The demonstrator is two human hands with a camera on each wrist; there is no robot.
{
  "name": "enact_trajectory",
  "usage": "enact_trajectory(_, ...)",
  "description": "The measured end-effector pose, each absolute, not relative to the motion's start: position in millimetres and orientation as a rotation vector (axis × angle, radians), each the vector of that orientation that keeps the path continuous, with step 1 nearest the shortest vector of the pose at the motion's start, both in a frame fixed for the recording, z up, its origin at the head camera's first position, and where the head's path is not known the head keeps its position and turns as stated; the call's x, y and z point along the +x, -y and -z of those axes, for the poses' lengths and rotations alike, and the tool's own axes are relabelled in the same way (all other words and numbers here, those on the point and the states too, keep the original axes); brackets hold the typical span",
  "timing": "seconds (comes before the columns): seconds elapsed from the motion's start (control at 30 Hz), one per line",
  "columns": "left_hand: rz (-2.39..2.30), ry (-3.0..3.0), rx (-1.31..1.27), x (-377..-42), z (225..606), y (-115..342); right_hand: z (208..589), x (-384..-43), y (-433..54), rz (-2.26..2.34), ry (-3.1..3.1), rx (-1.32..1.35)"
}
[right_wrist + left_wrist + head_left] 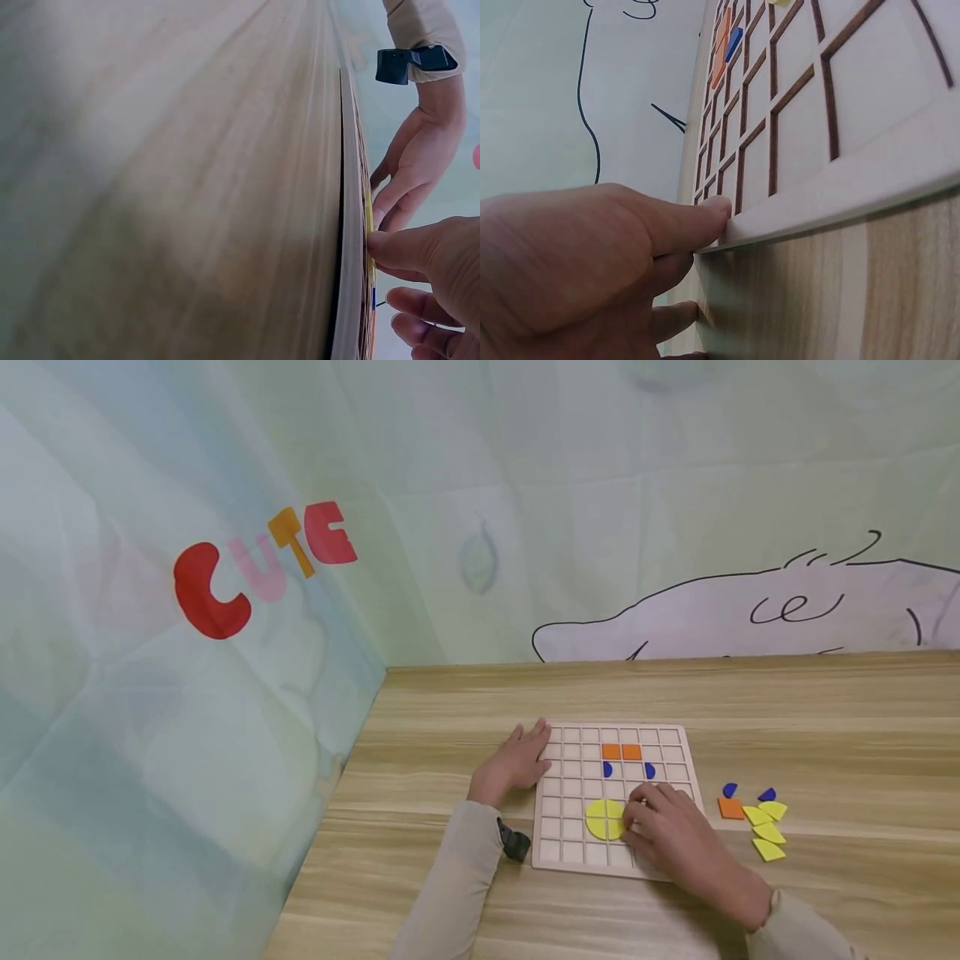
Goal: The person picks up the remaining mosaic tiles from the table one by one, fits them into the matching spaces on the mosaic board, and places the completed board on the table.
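A pale wooden grid board (555,850) lies on the table. Two orange squares (611,752) sit in its upper cells, with two blue half-circles (650,771) one row below. Lower down, yellow quarter-circle pieces (596,810) form a round shape whose right edge is partly covered by my right hand (675,835). That hand's thumb (390,247) touches down at the yellow pieces, its other fingers loosely bent above the board. My left hand (513,766) rests at the board's upper left edge; its thumb (709,217) presses the rim while the fingers lie along the side.
Right of the board lie loose pieces: two blue half-circles (730,790), an orange square (731,808) and several yellow quarter pieces (768,832). A printed cloth (480,460) hangs behind the wood-grain table (450,693). A black band with a small device (514,842) is on the left wrist.
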State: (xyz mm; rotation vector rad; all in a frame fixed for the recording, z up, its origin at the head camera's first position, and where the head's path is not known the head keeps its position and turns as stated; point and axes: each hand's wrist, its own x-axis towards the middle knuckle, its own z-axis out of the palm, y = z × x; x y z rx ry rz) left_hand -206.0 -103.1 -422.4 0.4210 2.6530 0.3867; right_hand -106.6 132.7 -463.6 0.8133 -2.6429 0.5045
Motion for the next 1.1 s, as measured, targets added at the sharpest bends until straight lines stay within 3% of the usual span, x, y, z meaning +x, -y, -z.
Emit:
enact_trajectory(0.57,-0.363,-2.647,0.418,-206.6,421.8,102.9,459.6,-101.7,-137.1,-0.555,2.719,0.748)
enact_trajectory(1.1,-0.332,-2.643,0.473,-207.7,421.7,103.9,444.7,-111.8,-194.5,-0.546,2.569,0.613)
